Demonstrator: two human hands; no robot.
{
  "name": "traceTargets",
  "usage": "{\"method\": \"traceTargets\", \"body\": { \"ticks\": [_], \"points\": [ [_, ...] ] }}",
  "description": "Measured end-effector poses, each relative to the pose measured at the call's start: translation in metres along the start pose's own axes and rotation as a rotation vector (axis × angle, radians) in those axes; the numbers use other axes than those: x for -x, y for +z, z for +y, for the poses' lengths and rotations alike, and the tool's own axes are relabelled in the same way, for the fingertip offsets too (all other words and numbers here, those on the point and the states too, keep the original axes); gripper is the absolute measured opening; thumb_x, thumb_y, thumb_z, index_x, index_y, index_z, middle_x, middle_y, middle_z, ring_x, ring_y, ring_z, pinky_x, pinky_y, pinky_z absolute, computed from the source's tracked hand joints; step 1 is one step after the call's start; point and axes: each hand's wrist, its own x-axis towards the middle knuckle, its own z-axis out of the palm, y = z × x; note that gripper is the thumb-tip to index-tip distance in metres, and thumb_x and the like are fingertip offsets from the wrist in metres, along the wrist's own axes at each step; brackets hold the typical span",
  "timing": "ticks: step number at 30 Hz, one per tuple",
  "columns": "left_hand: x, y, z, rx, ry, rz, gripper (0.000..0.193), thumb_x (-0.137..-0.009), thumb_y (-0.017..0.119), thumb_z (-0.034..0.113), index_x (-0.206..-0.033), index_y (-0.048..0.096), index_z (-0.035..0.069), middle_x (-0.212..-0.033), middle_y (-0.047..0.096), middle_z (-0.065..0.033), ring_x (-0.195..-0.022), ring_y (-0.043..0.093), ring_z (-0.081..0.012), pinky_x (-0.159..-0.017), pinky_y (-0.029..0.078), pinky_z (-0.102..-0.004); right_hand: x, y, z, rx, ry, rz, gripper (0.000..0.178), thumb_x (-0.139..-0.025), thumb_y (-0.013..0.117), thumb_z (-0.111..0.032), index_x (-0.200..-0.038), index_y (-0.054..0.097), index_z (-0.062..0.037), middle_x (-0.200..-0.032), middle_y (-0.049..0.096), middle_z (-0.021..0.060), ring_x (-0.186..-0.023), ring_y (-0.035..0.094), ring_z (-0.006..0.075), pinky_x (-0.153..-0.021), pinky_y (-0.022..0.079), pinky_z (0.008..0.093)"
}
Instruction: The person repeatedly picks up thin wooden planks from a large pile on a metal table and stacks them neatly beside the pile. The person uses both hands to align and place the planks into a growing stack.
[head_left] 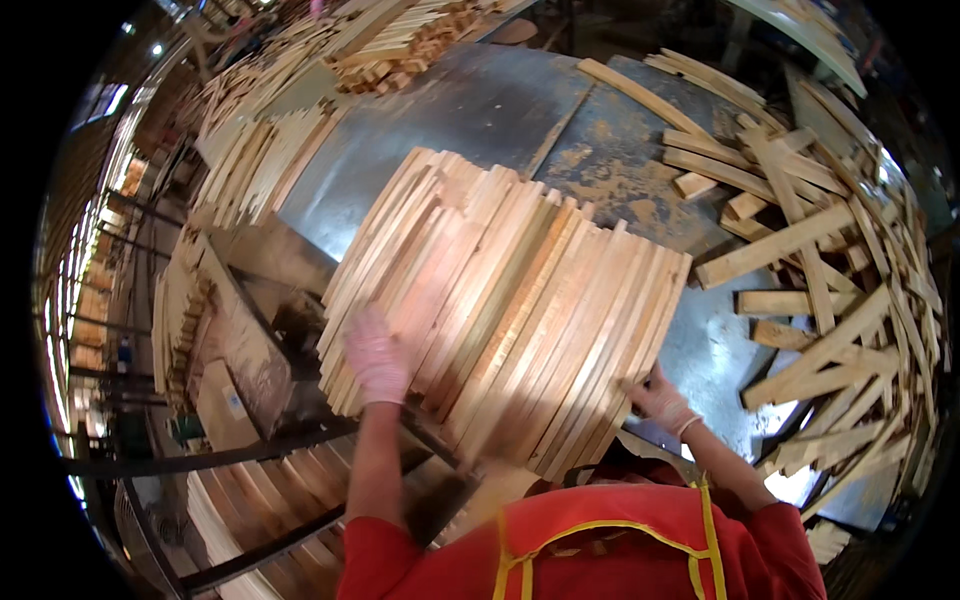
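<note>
A wide row of pale wooden strips (500, 300) lies side by side before me on the metal table, their far ends uneven. My left hand (377, 360), in a thin see-through glove, rests flat over the strips at the left side of the row. Its fingers look stretched out, though motion blurs them. At the near right corner my right hand (662, 400), gloved the same way, grips the outermost strips by their edge. Part of its fingers is hidden.
Loose offcuts (810, 250) lie in a jumbled heap on the right. Sawdust (620, 170) covers part of the metal table (450, 100). More strips (265, 160) and a stacked bundle (400, 50) sit at the far left. A dark metal rail (220, 462) crosses the lower left.
</note>
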Motion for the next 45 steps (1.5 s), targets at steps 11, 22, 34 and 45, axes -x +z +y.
{"method": "traceTargets", "body": {
  "ticks": [11,22,34,45],
  "points": [
    [-0.002,-0.124,0.153,0.614,-0.006,-0.659,0.1,-0.085,0.076,0.057,-0.162,0.034,0.008,-0.153,0.046,-0.0279,-0.117,0.064,-0.0444,-0.097,0.053,-0.0525,-0.029,-0.013,-0.023,-0.434,0.114,-0.089,0.08,-0.095,0.076,-0.025,-0.156,0.03,-0.0015,-0.128,0.067,0.018,-0.107,0.068,0.0243,-0.086,0.059,0.0335],
    [-0.065,-0.061,0.096,0.711,0.042,-0.646,0.109,-0.077,0.083,0.057,-0.16,0.036,0.002,-0.133,0.06,-0.0284,-0.11,0.065,-0.0444,-0.09,0.055,-0.0514,-0.085,0.018,-0.121,0.06,0.123,-0.19,0.052,-0.097,0.067,-0.055,-0.124,0.077,-0.0123,-0.09,0.073,0.0095,-0.077,0.069,0.0177,-0.065,0.057,0.0335],
    [-0.139,-0.02,-0.007,0.676,0.076,-0.46,0.106,-0.076,0.085,0.043,-0.16,0.037,0.001,-0.142,0.056,-0.033,-0.131,0.055,-0.0497,-0.11,0.048,-0.0525,-0.192,0.154,-0.243,-0.069,0.047,-0.085,0.099,-0.086,0.072,-0.06,-0.142,0.04,0.0145,-0.129,0.065,0.036,-0.114,0.069,0.0447,-0.101,0.053,0.049],
    [-0.109,-0.013,0.054,0.483,0.235,-0.168,0.104,-0.077,0.084,0.042,-0.161,0.036,0.003,-0.148,0.053,-0.0323,-0.134,0.053,-0.0484,-0.113,0.045,-0.0524,-0.073,-0.182,-0.023,-0.011,0.281,1.701,0.079,-0.083,0.082,-0.041,-0.142,0.053,0.0012,-0.131,0.063,0.0219,-0.126,0.058,0.0421,-0.109,0.047,0.0483]
  ]
}}
